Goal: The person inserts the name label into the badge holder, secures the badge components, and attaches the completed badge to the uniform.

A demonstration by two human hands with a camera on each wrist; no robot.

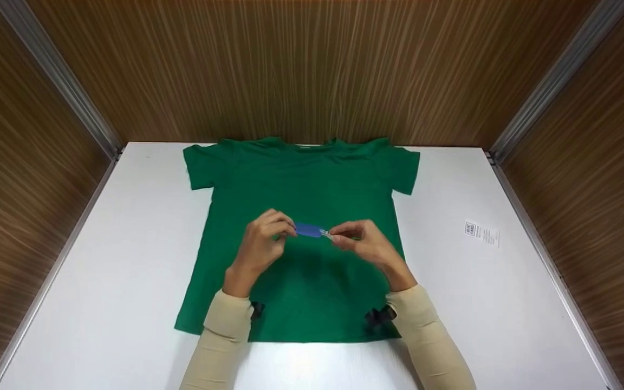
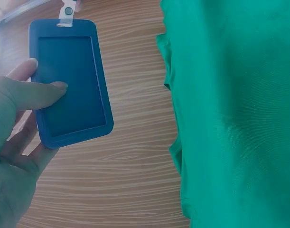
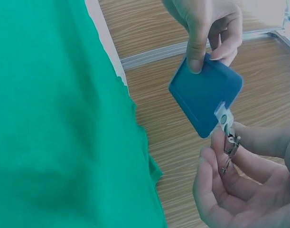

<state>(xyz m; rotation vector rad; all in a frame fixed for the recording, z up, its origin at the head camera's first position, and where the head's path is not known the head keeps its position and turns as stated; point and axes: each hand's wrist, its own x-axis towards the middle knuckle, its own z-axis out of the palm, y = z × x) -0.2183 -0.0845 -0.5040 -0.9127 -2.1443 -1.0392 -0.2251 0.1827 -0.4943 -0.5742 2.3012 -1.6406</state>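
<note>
1. Done, judging by the layout: your green short-sleeved fabric T-shirt [image 1: 301, 179] lies spread flat on the white counter [image 1: 128, 233]; the blue rectangular plastic badge holder [image 2: 85, 99] is lifted off it.
2. Not yet done: the silver metal clip [image 3: 232, 147] isn't on the shirt; the white printed card [image 1: 481, 234] lies apart, toward your right-hand grip's 3 o'clock. Beyond that, can't tell.
3. Your left-hand grip [image 1: 262, 241]: thumb on the holder's face, fingers behind, pinching its edge.
4. Your right-hand grip [image 1: 366, 242]: thumb and fingertips nearly together, pinching the clip.
5. Holder hangs between both, above the shirt: left's 3 o'clock, touching; right's 9 o'clock, linked by clip and clear strap [image 3: 222, 114].
</note>
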